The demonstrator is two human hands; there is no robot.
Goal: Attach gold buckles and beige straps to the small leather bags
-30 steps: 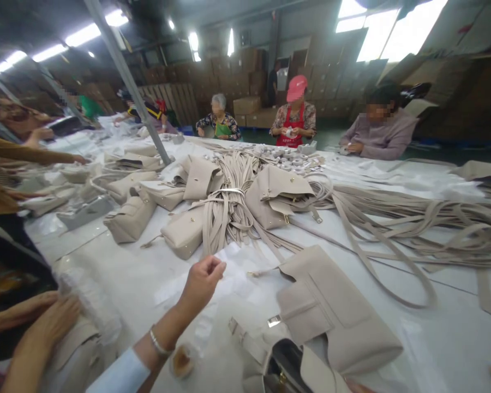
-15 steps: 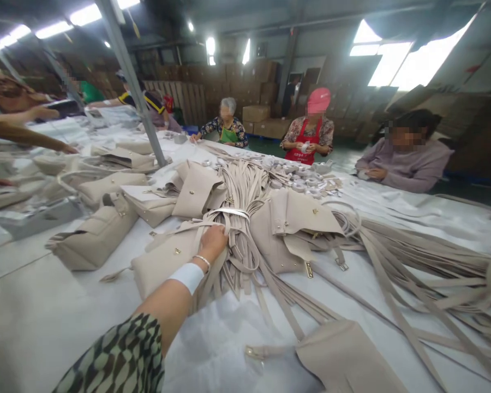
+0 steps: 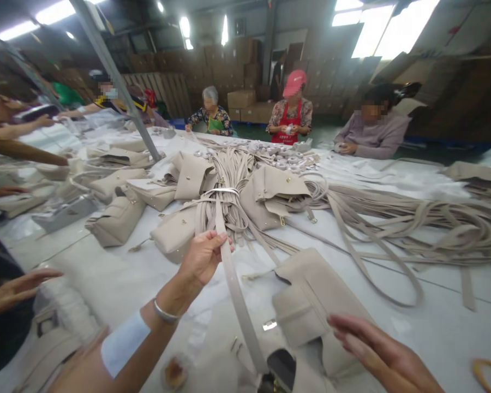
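Observation:
My left hand (image 3: 202, 256), with a bracelet and a pale band on the forearm, pinches a flat beige strap (image 3: 238, 300) between thumb and fingers. The strap runs from the tied strap bundle (image 3: 233, 164) down towards the front edge of the view. At lower right, my right hand (image 3: 380, 349) is open with its fingers stretched out, beside an unfolded beige bag (image 3: 306, 295). Whether it touches the bag I cannot tell. A small metal fitting (image 3: 270, 325) shows at that bag's left. More beige bags (image 3: 276, 194) lie around the bundle.
A co-worker's hand (image 3: 20, 292) reaches in from the left. Long loose straps (image 3: 425, 218) spread over the right of the white table (image 3: 445, 338). A metal post (image 3: 114, 82) rises at back left. Several people sit or stand across the table. Orange scissor-like handles (image 3: 489, 374) show at lower right.
My left hand has drawn back from the bundle towards me, pulling one strap out straight. My right hand has come into view. The camera view has shifted, and a co-worker's hand appears at left.

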